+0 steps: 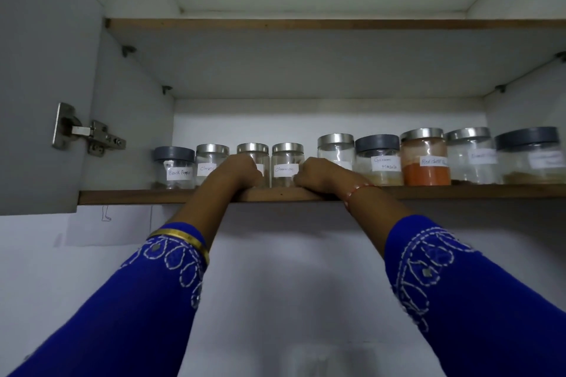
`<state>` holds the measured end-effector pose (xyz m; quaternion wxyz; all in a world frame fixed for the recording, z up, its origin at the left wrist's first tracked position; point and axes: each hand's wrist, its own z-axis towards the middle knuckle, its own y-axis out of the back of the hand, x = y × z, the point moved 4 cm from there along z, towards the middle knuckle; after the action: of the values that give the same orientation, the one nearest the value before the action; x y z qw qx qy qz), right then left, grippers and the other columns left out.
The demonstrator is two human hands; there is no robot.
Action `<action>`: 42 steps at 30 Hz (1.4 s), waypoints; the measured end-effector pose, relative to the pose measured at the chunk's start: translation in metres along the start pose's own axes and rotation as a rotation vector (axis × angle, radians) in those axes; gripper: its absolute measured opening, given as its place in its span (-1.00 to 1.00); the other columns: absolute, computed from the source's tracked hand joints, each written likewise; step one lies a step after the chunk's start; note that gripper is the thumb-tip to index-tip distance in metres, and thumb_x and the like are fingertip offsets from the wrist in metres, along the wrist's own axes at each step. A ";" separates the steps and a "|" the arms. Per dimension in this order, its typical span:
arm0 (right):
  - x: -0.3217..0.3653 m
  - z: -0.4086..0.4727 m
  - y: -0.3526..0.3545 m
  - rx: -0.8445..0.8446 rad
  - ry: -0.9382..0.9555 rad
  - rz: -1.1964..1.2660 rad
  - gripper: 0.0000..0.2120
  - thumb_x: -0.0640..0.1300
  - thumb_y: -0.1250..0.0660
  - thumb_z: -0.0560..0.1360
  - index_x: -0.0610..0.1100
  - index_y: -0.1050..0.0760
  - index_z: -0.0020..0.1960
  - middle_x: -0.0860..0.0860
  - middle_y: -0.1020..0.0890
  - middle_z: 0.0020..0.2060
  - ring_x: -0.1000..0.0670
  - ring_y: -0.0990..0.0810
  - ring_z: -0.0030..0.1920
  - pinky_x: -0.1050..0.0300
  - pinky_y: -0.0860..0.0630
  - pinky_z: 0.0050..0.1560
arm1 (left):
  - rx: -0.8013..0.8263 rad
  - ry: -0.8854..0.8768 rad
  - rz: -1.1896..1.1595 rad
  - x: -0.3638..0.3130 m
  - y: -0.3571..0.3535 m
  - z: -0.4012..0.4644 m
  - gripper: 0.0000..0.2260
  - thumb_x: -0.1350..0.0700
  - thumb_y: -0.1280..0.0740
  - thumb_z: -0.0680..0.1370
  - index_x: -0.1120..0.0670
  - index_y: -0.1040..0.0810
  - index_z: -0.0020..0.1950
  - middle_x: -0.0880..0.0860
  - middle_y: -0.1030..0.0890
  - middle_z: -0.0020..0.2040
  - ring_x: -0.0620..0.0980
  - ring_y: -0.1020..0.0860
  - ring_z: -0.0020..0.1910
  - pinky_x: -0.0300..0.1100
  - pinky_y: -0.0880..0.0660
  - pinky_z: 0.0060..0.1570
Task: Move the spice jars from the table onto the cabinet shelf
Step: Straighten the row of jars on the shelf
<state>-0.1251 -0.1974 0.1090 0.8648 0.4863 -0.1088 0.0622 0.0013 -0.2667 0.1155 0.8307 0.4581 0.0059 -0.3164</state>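
On shelf (128, 196) | red chilli jar (425, 159) part full | both hands' fingers hidden, grip unclear

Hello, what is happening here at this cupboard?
A person is arranging labelled spice jars on the lower cabinet shelf. Nine jars stand there in a row. The left hand is at the third jar from the left, covering its label, and the right hand rests by the Cinnamon jar. Whether either hand actually grips a jar is not clear. The upper shelf shows nothing from this angle.
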 end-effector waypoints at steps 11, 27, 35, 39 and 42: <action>-0.030 -0.077 0.003 -0.130 0.170 -0.269 -0.72 -0.06 -0.04 0.61 -0.18 -0.42 0.17 -0.17 -0.54 0.18 -0.19 -0.49 0.18 0.01 -0.39 0.11 | -0.383 -0.175 0.253 -0.027 -0.013 -0.087 -0.60 0.03 0.02 0.63 0.19 -0.55 -0.01 0.17 -0.62 -0.03 0.16 -0.54 -0.02 -0.09 -0.35 0.02; -0.134 -0.117 0.060 -0.082 0.059 -0.217 -0.58 0.01 0.06 0.64 -0.22 -0.43 0.25 -0.21 -0.51 0.20 -0.19 -0.50 0.17 -0.02 -0.41 0.20 | -0.191 -0.222 0.303 -0.134 -0.046 -0.116 -0.62 -0.02 0.02 0.63 0.17 -0.43 0.23 0.16 -0.54 0.20 0.15 -0.43 0.25 0.05 -0.09 0.44; -0.137 -0.091 0.055 -0.084 0.049 -0.273 -0.44 0.17 0.12 0.61 -0.19 -0.38 0.32 -0.20 -0.50 0.26 -0.17 -0.46 0.27 0.01 -0.37 0.22 | -0.145 -0.144 0.304 -0.141 -0.045 -0.105 -0.54 -0.06 0.07 0.63 0.17 -0.49 0.20 0.22 -0.59 0.14 0.20 -0.37 0.33 0.00 -0.12 0.42; -0.142 -0.081 0.053 -0.059 0.061 -0.194 -0.41 0.21 0.17 0.60 -0.12 -0.28 0.41 -0.19 -0.41 0.36 -0.18 -0.39 0.35 -0.03 -0.32 0.31 | -0.180 -0.126 0.194 -0.142 -0.045 -0.088 -0.58 -0.05 0.07 0.63 0.17 -0.42 0.25 0.25 -0.57 0.15 0.25 -0.40 0.29 0.03 -0.31 0.29; -0.144 -0.068 0.056 -0.030 0.022 -0.171 -0.43 0.19 0.17 0.60 -0.11 -0.22 0.45 -0.20 -0.33 0.42 -0.19 -0.32 0.40 -0.06 -0.27 0.35 | -0.119 -0.092 0.139 -0.143 -0.053 -0.071 -0.58 -0.04 0.10 0.64 0.15 -0.38 0.29 0.24 -0.54 0.20 0.23 -0.46 0.22 0.00 -0.36 0.17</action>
<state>-0.2679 -0.1104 0.0855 0.8752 0.4802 -0.0581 -0.0080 -0.1209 -0.1582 0.0769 0.8757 0.3922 -0.0453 -0.2780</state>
